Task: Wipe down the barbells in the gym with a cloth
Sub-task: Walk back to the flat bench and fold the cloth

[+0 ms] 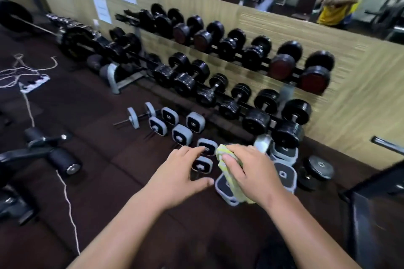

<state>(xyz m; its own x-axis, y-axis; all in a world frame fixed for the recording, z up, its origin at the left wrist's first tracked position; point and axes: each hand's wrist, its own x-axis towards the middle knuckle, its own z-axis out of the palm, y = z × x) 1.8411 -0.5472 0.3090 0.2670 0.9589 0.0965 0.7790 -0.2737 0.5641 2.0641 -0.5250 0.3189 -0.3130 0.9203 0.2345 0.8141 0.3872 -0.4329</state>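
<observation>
Right hand [251, 172] is curled round a yellow-green cloth [221, 152], pressing it on a grey-edged dumbbell [224, 189] on the floor [109, 170]. Left hand [177, 172] is spread open, holding nothing, fingertips at a neighbouring small dumbbell [203, 165]. The two-tier rack [114, 82] behind holds black dumbbells [255, 121].

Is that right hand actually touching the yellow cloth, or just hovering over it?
Touching. The head view shows the right hand gripping the cloth, its thumb pressed onto the bunched fabric with no gap between them.
</observation>
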